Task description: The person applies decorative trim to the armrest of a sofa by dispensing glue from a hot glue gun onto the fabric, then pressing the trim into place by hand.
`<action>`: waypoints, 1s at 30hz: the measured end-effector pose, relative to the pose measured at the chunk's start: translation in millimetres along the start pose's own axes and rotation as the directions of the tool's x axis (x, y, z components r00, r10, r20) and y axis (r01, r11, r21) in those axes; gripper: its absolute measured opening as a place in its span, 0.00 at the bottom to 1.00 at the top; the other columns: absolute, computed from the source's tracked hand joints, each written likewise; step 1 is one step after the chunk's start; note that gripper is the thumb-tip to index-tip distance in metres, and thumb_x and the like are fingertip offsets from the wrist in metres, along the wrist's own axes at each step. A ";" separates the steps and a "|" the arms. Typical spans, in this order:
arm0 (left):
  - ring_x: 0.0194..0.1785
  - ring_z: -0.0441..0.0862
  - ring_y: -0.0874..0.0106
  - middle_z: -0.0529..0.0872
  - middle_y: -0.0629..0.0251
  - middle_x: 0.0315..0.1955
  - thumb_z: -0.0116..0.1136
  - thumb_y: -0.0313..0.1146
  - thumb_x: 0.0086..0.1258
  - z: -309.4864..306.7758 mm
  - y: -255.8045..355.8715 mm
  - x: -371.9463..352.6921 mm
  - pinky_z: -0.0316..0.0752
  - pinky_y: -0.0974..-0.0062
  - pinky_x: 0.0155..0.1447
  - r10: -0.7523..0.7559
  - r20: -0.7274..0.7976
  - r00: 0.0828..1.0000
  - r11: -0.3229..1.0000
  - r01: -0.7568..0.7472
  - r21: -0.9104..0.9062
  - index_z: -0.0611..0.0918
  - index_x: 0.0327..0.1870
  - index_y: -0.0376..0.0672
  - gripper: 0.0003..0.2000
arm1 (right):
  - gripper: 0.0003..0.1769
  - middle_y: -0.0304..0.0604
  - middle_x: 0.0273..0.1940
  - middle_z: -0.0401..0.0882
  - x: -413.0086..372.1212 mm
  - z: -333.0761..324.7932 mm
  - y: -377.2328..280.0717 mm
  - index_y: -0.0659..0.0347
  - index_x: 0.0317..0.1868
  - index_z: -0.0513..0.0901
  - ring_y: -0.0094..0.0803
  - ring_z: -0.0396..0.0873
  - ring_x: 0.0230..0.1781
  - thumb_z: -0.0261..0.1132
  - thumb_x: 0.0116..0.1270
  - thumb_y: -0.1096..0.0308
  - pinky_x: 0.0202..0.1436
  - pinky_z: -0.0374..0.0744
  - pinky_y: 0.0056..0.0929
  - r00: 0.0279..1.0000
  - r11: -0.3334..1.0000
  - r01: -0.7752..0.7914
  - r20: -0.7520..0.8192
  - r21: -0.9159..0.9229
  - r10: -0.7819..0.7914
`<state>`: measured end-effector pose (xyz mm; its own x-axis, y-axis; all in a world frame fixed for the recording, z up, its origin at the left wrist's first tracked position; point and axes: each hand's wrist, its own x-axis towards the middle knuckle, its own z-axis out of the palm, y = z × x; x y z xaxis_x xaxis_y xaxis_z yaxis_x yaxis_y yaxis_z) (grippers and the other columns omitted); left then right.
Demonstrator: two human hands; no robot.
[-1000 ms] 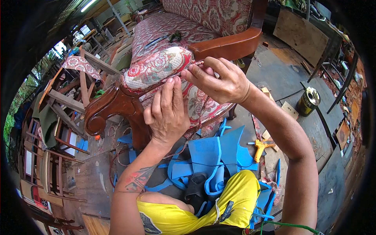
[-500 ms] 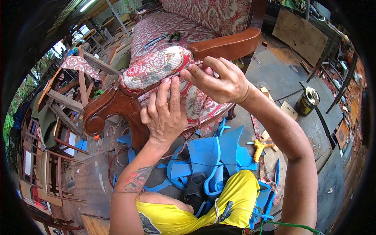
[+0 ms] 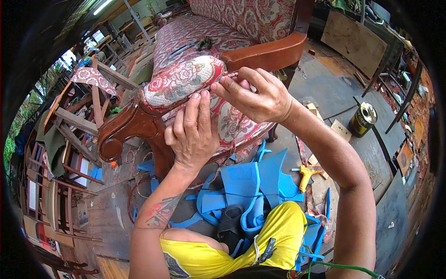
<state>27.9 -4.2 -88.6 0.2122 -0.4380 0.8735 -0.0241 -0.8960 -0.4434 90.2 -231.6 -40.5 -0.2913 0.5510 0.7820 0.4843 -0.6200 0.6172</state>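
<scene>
A padded armrest (image 3: 186,79) in floral fabric sits on the carved wooden arm (image 3: 127,118) of a sofa. My left hand (image 3: 193,132) lies against the pad's lower edge, fingers stretched out and fingertips pressing the seam. Beside it, my right hand (image 3: 258,93) is closed in a pinch at the pad's right end, with a thin reddish trim cord between thumb and fingers. More of that trim cord (image 3: 235,135) hangs down in front of the floral side panel. The fingers hide part of the seam.
Blue foam scraps (image 3: 239,181) lie around my feet. A yellow glue gun (image 3: 307,176) rests on the floor to the right, with an open can (image 3: 363,119) farther off. Wooden frames (image 3: 76,121) are piled at left. A pen-like tool (image 3: 182,49) lies on the sofa seat (image 3: 204,35).
The view has shifted very slightly. Both hands keep almost the same place on the pad's edge, and the right hand still pinches the trim cord.
</scene>
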 end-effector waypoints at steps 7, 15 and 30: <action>0.69 0.68 0.66 0.76 0.72 0.71 0.61 0.53 0.81 -0.5 0.3 0.6 0.55 0.60 0.68 -0.014 0.016 1.000 1.000 0.015 -0.013 0.77 0.81 0.51 0.31 | 0.28 0.34 0.55 0.81 1.6 -0.2 -1.5 0.50 0.63 0.95 0.34 0.83 0.49 0.78 0.58 0.71 0.41 0.86 0.29 0.999 0.999 -0.036 -0.018 0.038 0.037; 0.70 0.68 0.66 0.76 0.72 0.71 0.65 0.49 0.78 -0.2 -4.7 0.8 0.55 0.59 0.68 -0.002 0.000 1.000 0.999 0.002 -0.048 0.75 0.83 0.57 0.33 | 0.33 0.36 0.55 0.80 -2.5 0.0 2.5 0.52 0.66 0.91 0.37 0.82 0.55 0.73 0.56 0.61 0.46 0.85 0.33 1.000 1.000 0.018 0.011 -0.004 -0.018; 0.69 0.69 0.65 0.75 0.73 0.71 0.67 0.52 0.76 -1.3 -1.3 2.2 0.57 0.58 0.68 -0.026 -0.003 1.000 0.998 0.026 -0.061 0.76 0.82 0.58 0.34 | 0.26 0.38 0.58 0.82 0.4 -4.9 9.4 0.55 0.58 0.95 0.36 0.82 0.56 0.74 0.56 0.62 0.44 0.85 0.30 0.998 0.998 0.055 0.007 0.023 -0.055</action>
<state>27.1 -4.1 -85.8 0.2096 -0.4149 0.8854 -0.0779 -0.9097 -0.4079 90.7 -240.0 -34.0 -0.3116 0.5883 0.7462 0.4862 -0.5760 0.6572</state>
